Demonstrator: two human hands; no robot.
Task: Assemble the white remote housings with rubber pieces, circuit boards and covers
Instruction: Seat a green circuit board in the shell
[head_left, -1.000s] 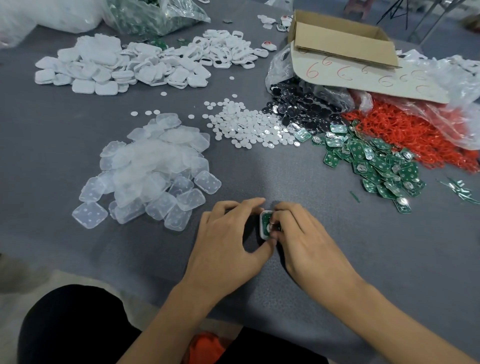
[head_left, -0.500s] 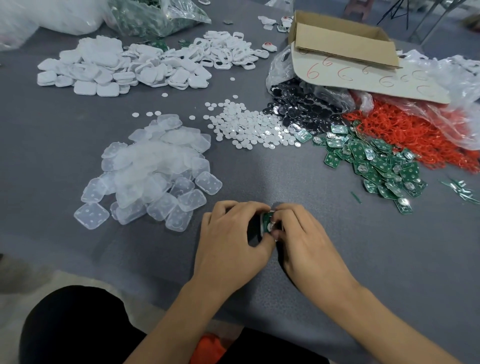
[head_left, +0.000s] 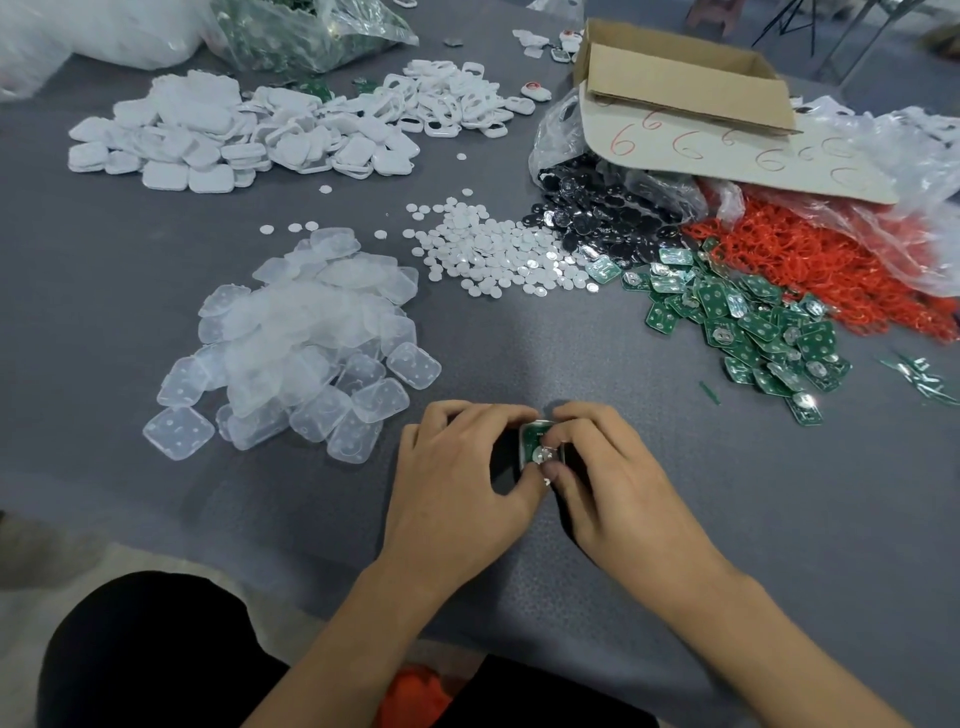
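Both hands meet near the table's front edge over one small white remote housing (head_left: 525, 451) with a green circuit board (head_left: 535, 435) in it. My left hand (head_left: 457, 483) grips the housing from the left, fingers curled over its top and thumb beneath. My right hand (head_left: 613, 478) pinches it from the right, thumb pressing on the board. Most of the housing is hidden by fingers. A pile of translucent rubber pieces (head_left: 306, 332) lies to the left. Loose green circuit boards (head_left: 753, 322) lie to the right. White housings and covers (head_left: 249, 135) are heaped at the back left.
The grey table (head_left: 779, 519) also carries small white discs (head_left: 493, 254), black round parts (head_left: 602, 213) spilling from a bag, red rubber loops (head_left: 831, 260), and an open cardboard box (head_left: 685, 78) at the back right. Plastic bags (head_left: 306, 31) sit at the far back.
The hands stay in the same spot. The housing has tilted slightly between the fingers, and the right thumb now presses on the green board.
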